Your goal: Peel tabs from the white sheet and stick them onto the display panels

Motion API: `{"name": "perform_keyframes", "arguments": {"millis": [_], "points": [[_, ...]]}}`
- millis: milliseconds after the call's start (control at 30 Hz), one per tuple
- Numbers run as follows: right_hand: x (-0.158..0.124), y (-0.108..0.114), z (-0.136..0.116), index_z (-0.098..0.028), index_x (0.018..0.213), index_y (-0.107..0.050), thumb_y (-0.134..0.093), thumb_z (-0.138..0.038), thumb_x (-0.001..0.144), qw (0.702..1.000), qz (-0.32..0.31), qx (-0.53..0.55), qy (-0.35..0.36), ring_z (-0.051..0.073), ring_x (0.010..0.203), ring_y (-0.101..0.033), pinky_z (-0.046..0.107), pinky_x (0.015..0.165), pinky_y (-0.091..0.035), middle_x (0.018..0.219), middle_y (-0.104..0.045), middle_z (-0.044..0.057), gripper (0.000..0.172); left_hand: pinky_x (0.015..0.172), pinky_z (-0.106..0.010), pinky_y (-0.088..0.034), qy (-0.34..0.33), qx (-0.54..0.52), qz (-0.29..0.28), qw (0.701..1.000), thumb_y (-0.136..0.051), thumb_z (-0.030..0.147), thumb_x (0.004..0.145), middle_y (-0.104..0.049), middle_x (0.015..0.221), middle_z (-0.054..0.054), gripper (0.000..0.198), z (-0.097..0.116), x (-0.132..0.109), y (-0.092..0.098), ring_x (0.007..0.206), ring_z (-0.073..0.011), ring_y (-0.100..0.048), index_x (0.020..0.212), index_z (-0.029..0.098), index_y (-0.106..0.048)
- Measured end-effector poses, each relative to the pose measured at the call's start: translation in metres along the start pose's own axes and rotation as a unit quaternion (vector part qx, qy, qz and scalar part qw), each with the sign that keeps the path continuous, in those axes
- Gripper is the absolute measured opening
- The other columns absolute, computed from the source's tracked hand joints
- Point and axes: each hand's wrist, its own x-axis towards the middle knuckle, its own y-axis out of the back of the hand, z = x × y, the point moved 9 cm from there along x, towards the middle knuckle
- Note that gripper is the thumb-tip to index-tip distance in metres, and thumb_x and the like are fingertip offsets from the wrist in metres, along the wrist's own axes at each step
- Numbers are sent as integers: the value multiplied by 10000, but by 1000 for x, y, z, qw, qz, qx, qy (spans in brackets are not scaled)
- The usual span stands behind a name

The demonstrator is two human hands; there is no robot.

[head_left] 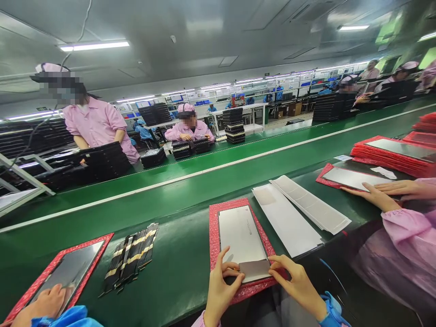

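We find the left hand (222, 285) and right hand (295, 282) pinching opposite edges of a grey film tab (255, 270) on a white panel (241, 234), which lies in a red-edged tray (214, 236) on the green worktop (184, 254).

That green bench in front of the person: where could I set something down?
Bare green bench lies between the black strip bundle and the red-framed tray. It's crowded to the right, where white sheets lie beside that tray.
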Motion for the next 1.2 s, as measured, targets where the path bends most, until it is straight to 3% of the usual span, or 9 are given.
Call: {"name": "perform_keyframes", "arguments": {"millis": [633, 900, 1200], "points": [[-1, -1, -2, -237, 1054, -521, -460, -296, 854, 1000, 1, -14, 14, 132, 767, -587, 233, 692, -480, 832, -576, 17, 217, 825, -330, -500, -27, 40, 3, 999, -610, 221, 703, -660, 788, 38, 640, 2, -1, 0, 678, -139, -668, 1271, 246, -314], [-2, -4, 2, -245, 1048, -510, -472, -283, 854, 1000, -6, -17, 7, 128, 792, -584, 222, 695, -474, 849, -560, 8, 202, 835, -342, -480, -22, 52, -5, 998, -690, 178, 613, -642, 774, 56, 766, 3, 1, 0, 668, -140, -654, 1273, 246, -309], [-2, -3, -6, -248, 1073, -498, -447, -248, 867, 999, -7, -23, 26, 122, 794, -583, 221, 715, -488, 866, -540, 15, 212, 784, -301, -493, -47, 52, -22, 997, -632, 157, 693, -631, 804, 44, 665, 4, -4, -4, 728, -135, -631, 1262, 252, -301]]}}
